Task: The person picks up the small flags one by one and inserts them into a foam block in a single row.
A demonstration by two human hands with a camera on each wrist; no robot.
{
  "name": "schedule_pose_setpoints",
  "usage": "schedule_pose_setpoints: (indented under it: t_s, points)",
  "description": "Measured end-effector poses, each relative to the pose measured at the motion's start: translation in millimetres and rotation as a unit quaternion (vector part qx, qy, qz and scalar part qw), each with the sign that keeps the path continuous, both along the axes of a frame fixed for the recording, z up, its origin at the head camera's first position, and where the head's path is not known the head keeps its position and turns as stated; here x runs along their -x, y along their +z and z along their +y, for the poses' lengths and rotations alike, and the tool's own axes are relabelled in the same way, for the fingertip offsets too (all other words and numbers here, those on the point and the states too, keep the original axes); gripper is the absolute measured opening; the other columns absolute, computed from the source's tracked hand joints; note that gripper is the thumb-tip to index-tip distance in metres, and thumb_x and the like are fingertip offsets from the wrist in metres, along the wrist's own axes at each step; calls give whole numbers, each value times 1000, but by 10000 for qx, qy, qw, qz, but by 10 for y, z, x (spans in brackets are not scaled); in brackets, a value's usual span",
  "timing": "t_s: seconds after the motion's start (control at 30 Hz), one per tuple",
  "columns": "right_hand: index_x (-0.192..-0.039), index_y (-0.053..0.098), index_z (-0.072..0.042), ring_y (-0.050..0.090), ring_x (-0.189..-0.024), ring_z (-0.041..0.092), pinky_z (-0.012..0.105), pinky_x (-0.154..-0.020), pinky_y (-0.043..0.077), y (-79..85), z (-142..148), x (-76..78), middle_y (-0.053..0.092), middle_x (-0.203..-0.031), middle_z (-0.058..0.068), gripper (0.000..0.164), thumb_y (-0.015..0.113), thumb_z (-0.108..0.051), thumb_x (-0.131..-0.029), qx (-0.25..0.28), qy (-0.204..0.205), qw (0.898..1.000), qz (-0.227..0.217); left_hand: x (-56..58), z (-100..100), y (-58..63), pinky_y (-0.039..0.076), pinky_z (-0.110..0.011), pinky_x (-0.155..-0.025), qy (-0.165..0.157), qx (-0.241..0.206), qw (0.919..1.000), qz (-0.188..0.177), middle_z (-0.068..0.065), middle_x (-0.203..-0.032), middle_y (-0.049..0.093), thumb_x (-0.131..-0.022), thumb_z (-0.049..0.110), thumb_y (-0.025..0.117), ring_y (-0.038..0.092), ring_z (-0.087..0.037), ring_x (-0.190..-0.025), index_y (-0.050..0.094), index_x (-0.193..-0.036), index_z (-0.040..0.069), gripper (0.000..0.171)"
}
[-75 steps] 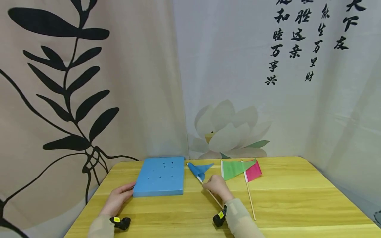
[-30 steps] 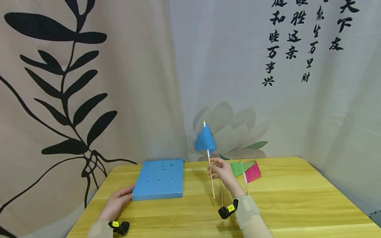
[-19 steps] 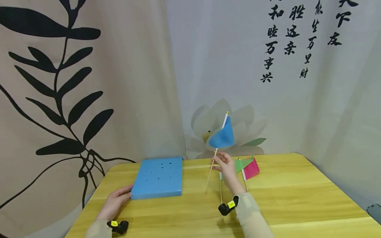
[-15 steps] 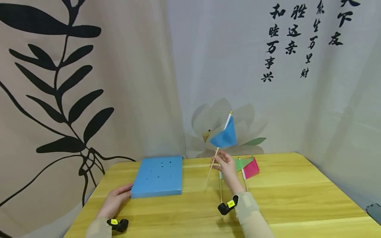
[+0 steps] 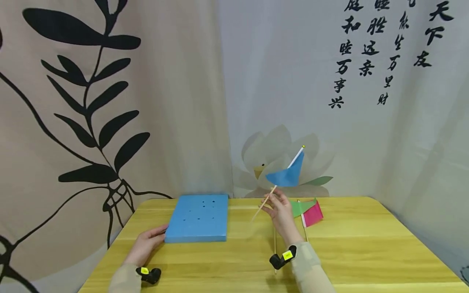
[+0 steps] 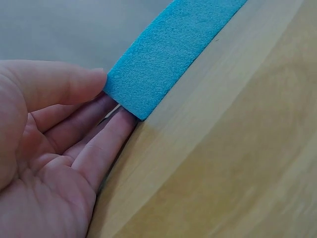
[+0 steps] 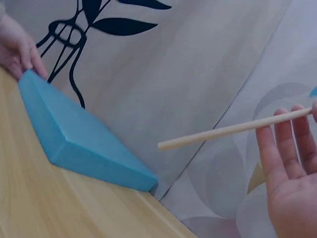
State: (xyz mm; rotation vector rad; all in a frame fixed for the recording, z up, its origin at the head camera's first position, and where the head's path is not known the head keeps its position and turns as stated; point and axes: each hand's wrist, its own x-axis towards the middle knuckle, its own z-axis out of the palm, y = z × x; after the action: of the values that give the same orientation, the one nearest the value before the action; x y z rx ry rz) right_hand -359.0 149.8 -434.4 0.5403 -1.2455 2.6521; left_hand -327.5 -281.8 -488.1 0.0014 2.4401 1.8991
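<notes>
In the head view my right hand (image 5: 281, 207) pinches the thin wooden stick of a small blue flag (image 5: 289, 175), lifted over the table. The flag leans right, its bare lower end pointing down-left. Up close, the right wrist view has this stick (image 7: 223, 131) running from the fingers (image 7: 292, 144) toward the board, its end apart from it. A thick blue foam board (image 5: 198, 230) with several small holes lies flat at the left. At its left edge, my left hand (image 5: 144, 244) holds the near corner, thumb at the upper edge and fingers low against the side (image 6: 94, 134).
On the wooden table (image 5: 366, 252), a green flag (image 5: 298, 207) and a pink flag (image 5: 313, 215) lie right of the board. My right hand and wrist partly cover the green one. A printed curtain (image 5: 183, 101) hangs behind the table's far edge.
My right hand has taken the blue flag up off the table, raised it, then tilted its top rightward so the lower end points left. The left hand has stayed at the board.
</notes>
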Motion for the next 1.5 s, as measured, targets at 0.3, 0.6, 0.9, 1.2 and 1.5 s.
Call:
schedule_pose_setpoints:
  t_s: [0.3,0.6,0.9,1.2,1.5]
  points:
    - [-110,60,-16,67,-88,17,36,-80,57,22,-43,14,67,-97,3,27,39,-1,-104,332,590,9971,356,52,-21,-27,43,-33,-102,-18,-57,10000,-27,-24,-148,37,-98,8,54,35,-35,-136,43,-142,-6,47]
    - [-108,61,-17,64,-89,19,40,-84,55,117,-173,118,66,-95,4,17,49,-7,-102,117,336,9993,-76,53,-13,-18,39,-40,-106,59,-52,10000,-6,-22,-146,41,-97,10,56,37,-34,-135,47,-141,-4,47]
    - [-108,59,-15,66,-89,23,38,-79,57,295,-428,273,67,-92,5,16,51,-4,-100,217,361,9984,-371,7,1,-3,35,-49,-108,96,-4,10000,13,-25,-145,41,-98,8,55,36,-40,-135,47,-139,-7,45]
    - [-109,59,-14,64,-91,26,55,-96,46,428,-728,396,63,-95,9,12,56,-8,-98,-107,205,9983,-526,-10,0,19,36,-51,-107,110,-61,9999,-3,-26,-145,41,-98,7,54,35,-42,-134,47,-139,-7,44]
    - [-111,58,-8,65,-90,26,47,-87,53,468,-1046,457,64,-95,10,14,58,-8,-97,-231,283,9975,-603,-9,8,-1,36,-52,-107,190,-54,9998,69,-25,-144,43,-97,8,56,37,-42,-134,49,-138,-7,44]
